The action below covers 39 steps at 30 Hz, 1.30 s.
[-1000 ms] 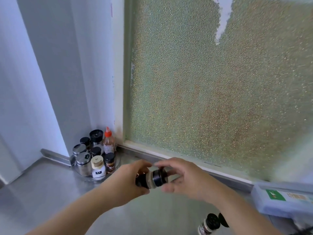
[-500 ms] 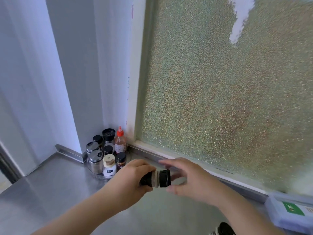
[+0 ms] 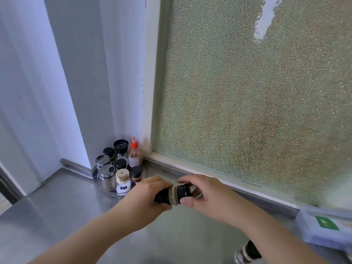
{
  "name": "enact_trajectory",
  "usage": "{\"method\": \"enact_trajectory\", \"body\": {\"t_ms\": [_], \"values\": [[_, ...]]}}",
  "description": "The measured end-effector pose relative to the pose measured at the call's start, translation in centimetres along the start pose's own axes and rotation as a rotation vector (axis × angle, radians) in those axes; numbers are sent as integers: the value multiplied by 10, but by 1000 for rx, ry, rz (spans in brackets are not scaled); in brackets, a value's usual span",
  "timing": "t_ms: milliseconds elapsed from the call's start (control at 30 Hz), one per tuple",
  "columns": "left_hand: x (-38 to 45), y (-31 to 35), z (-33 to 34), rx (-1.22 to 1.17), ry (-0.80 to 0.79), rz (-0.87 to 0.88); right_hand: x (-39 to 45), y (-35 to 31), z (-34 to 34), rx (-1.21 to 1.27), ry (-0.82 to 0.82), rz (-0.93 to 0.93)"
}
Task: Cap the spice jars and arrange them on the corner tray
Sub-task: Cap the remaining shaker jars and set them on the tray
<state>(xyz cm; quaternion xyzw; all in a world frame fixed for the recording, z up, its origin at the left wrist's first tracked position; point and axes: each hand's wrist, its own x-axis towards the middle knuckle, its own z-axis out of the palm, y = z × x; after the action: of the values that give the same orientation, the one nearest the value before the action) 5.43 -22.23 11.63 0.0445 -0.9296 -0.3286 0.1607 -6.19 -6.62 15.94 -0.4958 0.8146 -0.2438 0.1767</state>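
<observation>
Both hands meet over the middle of the steel counter (image 3: 57, 212), holding one spice jar (image 3: 165, 193) on its side in the air between them. Fingers of the left hand (image 3: 146, 199) are wrapped round the jar's dark body, thumb underneath and knuckles on top, so most of the glass is hidden. Its pale neck band shows just past the fingertips. On the other end, the right hand (image 3: 207, 197) pinches the black cap (image 3: 183, 191), with the thumb below it and the index finger arched over the top; the remaining fingers curl loosely behind. The cap sits against the jar's neck, though whether it is fully screwed down cannot be told.

Back in the far left corner of the counter, where the white wall meets the frosted window (image 3: 257, 103), a round tray (image 3: 106, 189) carries a tight cluster of containers. Among them are two steel-lidded shakers (image 3: 107, 177), several small black-capped jars (image 3: 136, 175), a taller grinder (image 3: 121, 147), a red-topped sauce bottle (image 3: 134, 154) and a white bottle with a tan lid (image 3: 123, 181) at the front. All stand upright and capped.

Near the counter's front edge, below the right forearm, another jar (image 3: 246, 253) lies partly out of view. A blue-lidded box (image 3: 323, 229) with a green label rests at the right edge.
</observation>
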Motion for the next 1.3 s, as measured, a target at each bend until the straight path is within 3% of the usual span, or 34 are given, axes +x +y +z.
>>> {"method": "enact_trajectory", "body": {"t_ms": [233, 433, 600, 800, 1033, 1300], "values": [[0, -12, 3, -66, 62, -13, 9, 2, 8, -36, 55, -65], [-11, -47, 17, -92, 18, -188, 38, 0, 45, -24, 56, -49], [-8, -83, 3, 39, -33, -328, 95, 15, 63, -91, 102, 34], [-15, -129, -23, 20, 74, -396, 185, 37, 74, -145, 160, 102], [-14, -159, -34, 35, 58, -376, 262, 48, 119, -170, 9, 67], [-7, -166, -35, 35, 27, -377, 260, 60, 134, -191, -155, 81]]}}
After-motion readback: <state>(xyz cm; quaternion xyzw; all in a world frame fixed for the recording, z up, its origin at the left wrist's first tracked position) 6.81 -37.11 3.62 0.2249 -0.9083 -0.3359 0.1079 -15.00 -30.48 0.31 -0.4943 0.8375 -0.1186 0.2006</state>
